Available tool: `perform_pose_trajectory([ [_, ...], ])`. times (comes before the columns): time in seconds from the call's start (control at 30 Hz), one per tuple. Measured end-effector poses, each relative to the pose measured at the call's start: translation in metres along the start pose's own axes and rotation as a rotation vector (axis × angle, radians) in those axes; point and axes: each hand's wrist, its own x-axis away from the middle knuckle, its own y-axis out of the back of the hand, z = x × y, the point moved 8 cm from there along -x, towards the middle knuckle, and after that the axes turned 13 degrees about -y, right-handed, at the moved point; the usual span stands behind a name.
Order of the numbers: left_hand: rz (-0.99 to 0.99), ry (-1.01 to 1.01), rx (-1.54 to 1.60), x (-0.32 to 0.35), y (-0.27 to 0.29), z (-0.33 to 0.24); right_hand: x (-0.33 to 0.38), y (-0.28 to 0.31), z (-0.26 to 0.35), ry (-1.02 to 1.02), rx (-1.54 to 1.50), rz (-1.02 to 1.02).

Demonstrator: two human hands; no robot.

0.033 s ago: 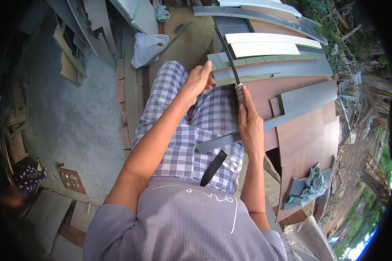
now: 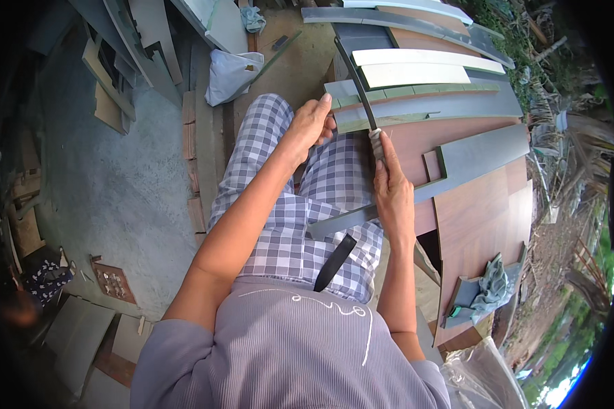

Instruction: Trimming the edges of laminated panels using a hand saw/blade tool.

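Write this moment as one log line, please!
left hand: at left end of green-edged boards | right hand: gripping wrapped handle of long blade | long blade: crossing over boards | cloth: lower right

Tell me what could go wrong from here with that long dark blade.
The long dark blade crosses over the green-edged strip close to the bare left hand, so a slip might cut it. The grey notched panel juts out over the checked trousers by the right hand, so a bump could shift it.
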Motion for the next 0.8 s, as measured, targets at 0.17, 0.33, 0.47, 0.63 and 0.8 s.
perform_pose_trajectory([
  [0.17,0.019,-0.03,0.195,-0.003,-0.005,0.001,-0.004,0.008,-0.002,-0.007,-0.027,-0.024],
  [0.33,0.125,0.004,0.391,-0.005,-0.009,0.006,-0.01,0.009,-0.007,-0.054,-0.042,-0.009],
  [0.47,0.144,-0.014,0.432,-0.005,-0.01,0.003,-0.011,0.009,-0.008,-0.103,-0.055,0.027],
  [0.63,0.083,-0.004,0.322,0.001,-0.01,0.002,0.007,0.003,0.005,0.102,-0.045,-0.014],
  [0.8,0.051,0.004,0.249,0.001,-0.007,0.006,0.025,-0.018,0.011,0.127,-0.048,0.063],
])
